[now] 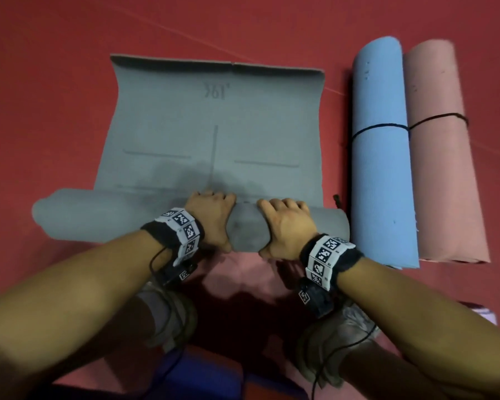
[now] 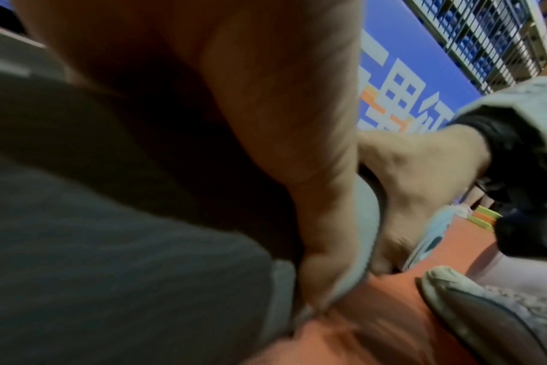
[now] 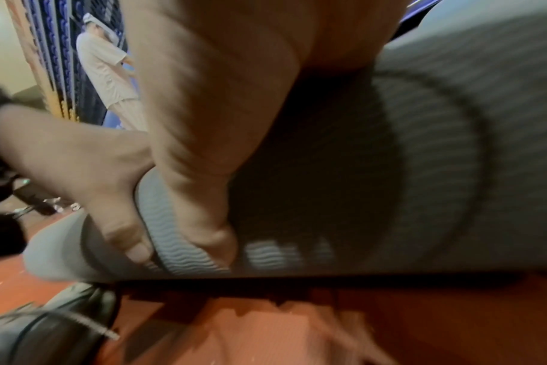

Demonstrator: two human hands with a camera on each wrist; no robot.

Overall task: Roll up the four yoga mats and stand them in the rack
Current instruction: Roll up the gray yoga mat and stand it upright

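The grey mat [image 1: 214, 134] lies on the red floor [image 1: 55, 82] in front of the person, its near part already wound into a thick roll [image 1: 104, 215] and its far part flat, ending in a slightly curled edge. Both hands sit side by side at the middle of the roll: the left hand [image 1: 211, 217] and the right hand [image 1: 286, 226] have fingers curled over the top and thumbs tucked under the near side, gripping it. I judge this mat somewhat over half rolled.

To the right lie a blue mat [image 1: 384, 157] and, touching it, a pink mat [image 1: 442, 157], both rolled and bound by a thin black cord [image 1: 387, 129]. No fourth mat shows, and neither does a rack; nothing is stood up yet.

The grey mat looks like soft foam: smooth with printed guide lines on top, finely wave-ribbed on its underside in the right wrist view. The left wrist view is too blurred to add much.
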